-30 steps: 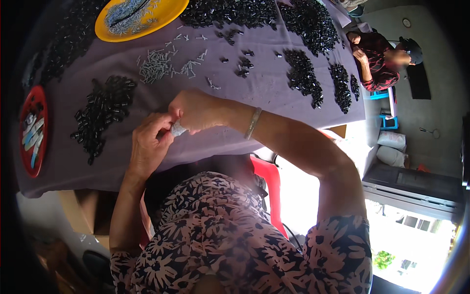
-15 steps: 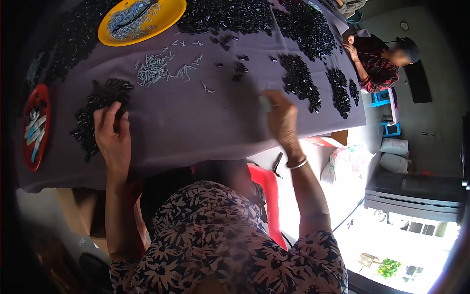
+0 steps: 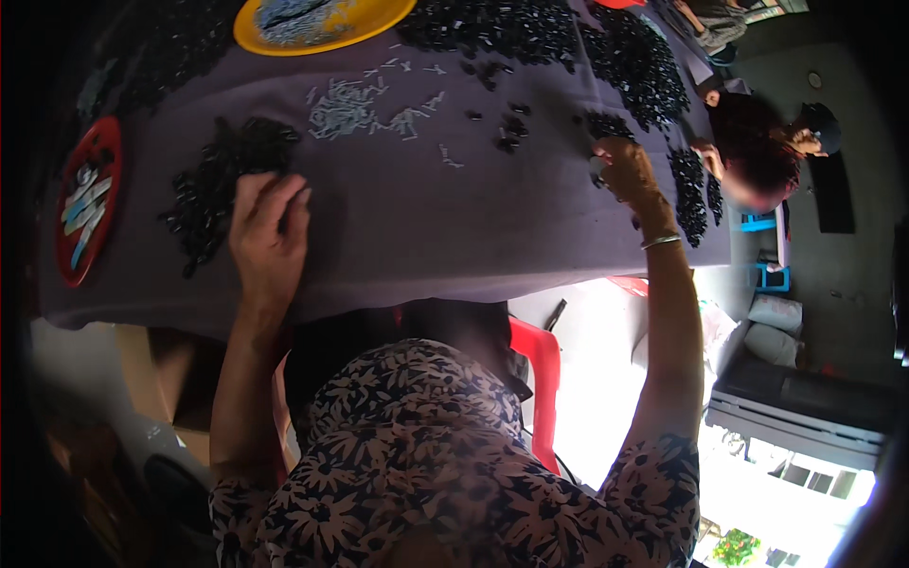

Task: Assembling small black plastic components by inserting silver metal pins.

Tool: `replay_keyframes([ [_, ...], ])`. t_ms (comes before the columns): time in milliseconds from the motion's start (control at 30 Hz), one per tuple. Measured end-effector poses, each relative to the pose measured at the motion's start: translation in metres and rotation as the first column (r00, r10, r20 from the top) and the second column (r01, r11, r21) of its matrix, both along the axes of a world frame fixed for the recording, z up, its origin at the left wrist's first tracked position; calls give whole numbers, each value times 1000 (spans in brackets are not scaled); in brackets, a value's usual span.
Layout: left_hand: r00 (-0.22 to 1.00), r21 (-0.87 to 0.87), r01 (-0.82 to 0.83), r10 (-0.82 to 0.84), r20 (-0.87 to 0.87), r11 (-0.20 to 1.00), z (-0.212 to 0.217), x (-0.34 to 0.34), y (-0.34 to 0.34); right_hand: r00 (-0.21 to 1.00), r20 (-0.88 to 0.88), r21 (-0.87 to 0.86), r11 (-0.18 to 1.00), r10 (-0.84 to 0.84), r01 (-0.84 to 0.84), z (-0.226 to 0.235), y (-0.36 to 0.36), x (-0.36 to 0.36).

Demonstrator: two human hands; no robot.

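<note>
My left hand point(image 3: 270, 232) is at the near edge of a heap of small black shiny pieces point(image 3: 204, 194) on the left of the table. Its fingers curl in and the thumb comes close to their tips; anything between them is too small to make out. Farther right, my right hand point(image 3: 630, 175), with a bangle at the wrist, is over another heap of black pieces point(image 3: 606, 123). Its fingers are drawn together around a small pale thing, blurred and partly hidden. Between the hands lie a pile of thin pale grey sticks point(image 3: 343, 112) and a few black pieces point(image 3: 513, 128).
The table has a purple-grey cloth point(image 3: 426, 232). A yellow plate point(image 3: 248, 38) of pale sticks stands far off, and a red plate point(image 3: 107, 204) with pale and blue strips at left. Large black heaps point(image 3: 492, 28) line the back. A person point(image 3: 757, 151) works at the right edge.
My right hand has moved right, from above bare cloth to the black heap. My left hand has stayed by its heap, shifted slightly to the right on it. The whole view has shifted.
</note>
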State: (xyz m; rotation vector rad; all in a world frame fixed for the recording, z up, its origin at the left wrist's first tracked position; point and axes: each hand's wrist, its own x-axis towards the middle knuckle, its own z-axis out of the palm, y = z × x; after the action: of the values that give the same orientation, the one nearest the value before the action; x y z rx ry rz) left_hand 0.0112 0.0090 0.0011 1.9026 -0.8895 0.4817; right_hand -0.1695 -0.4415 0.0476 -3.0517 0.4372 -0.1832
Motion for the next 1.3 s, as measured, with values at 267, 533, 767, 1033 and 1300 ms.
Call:
replay_keyframes([
  [267,980,-89,143,-154,-130,986,0,-15,-8,958,249,250,946,142,-206,-1,147,47],
  [533,739,-141,528,-535,-410,837,4,-27,-14,978,206,792,580,41,-191,-9,267,51],
  [767,723,-178,467,-490,-486,866,-1,-28,-17,973,205,814,570,-104,-111,-11,286,49],
  [1033,847,-81,405,-407,-342,911,-6,-29,-21,895,436,343,937,-93,-70,2,208,61],
  [1300,897,-8,404,-398,-190,915,-12,-26,-29,992,-4,242,963,-125,122,7,114,92],
])
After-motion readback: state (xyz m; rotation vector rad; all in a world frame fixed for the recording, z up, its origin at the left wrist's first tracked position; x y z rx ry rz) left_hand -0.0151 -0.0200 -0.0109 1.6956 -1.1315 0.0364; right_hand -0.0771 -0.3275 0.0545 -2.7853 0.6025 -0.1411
